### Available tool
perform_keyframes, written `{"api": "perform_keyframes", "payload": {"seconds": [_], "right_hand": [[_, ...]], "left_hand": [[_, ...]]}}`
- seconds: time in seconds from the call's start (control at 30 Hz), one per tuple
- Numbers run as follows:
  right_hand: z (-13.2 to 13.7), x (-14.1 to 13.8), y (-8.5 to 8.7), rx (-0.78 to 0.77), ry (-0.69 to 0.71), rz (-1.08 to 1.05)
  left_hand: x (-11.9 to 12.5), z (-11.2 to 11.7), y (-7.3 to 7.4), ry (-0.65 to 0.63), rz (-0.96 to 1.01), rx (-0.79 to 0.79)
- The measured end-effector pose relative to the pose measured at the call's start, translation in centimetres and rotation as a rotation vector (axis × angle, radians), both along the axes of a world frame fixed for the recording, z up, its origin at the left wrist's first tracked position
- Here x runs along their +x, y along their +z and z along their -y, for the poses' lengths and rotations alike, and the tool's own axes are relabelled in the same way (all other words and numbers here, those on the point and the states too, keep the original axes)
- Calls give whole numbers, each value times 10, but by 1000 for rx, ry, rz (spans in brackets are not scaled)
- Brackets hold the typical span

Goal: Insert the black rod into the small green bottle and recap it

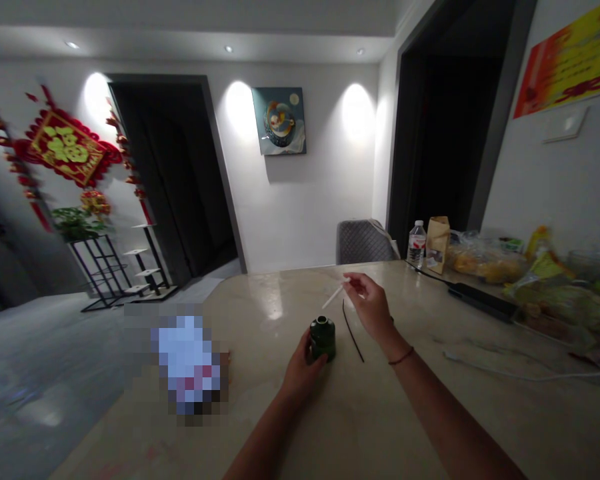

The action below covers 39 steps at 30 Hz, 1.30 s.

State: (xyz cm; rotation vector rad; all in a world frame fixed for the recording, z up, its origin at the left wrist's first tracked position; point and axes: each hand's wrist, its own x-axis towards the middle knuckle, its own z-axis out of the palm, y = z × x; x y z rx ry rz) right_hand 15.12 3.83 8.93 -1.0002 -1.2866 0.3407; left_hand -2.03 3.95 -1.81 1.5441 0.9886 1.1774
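A small dark green bottle (323,341) with a light-rimmed open mouth stands upright on the table. My left hand (305,365) is wrapped round its lower left side. Above and to the right of the bottle, my right hand (370,303) pinches a thin white stick (333,296) near its upper end. The stick slants down to the left, its low end apart from the bottle's mouth. A thin dark stick (353,331) lies on the table between the bottle and my right wrist.
On the pale table (260,400), a blurred-out blue-white thing (187,360) is at left. A water bottle (417,245), a paper bag (437,244), plastic bags (490,257), a black elongated object (483,301) and a white cable (530,377) lie to the right. A grey chair (364,241) stands behind.
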Motion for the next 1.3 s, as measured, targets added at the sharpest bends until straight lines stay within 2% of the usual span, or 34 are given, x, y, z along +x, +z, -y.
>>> {"api": "perform_keyframes", "payload": {"seconds": [0.17, 0.4, 0.67, 0.87, 1.1, 1.2, 1.3], "right_hand": [[4, -21, 0, 11, 35, 187], [2, -21, 0, 14, 15, 222], [2, -25, -9, -171, 113, 437], [-1, -25, -18, -181, 80, 572], [-6, -28, -30, -178, 75, 591], [-6, -22, -24, -138, 40, 523], [-10, -10, -16, -110, -47, 362]], "left_hand": [[0, -2, -3, 3, 14, -2], [0, -3, -6, -2, 8, 16], [0, -1, -3, 7, 12, -7], [1, -1, -1, 5, 6, 12], [1, -1, -2, 4, 13, 7], [1, -1, -2, 3, 40, 0], [1, 0, -2, 10, 51, -22]]}}
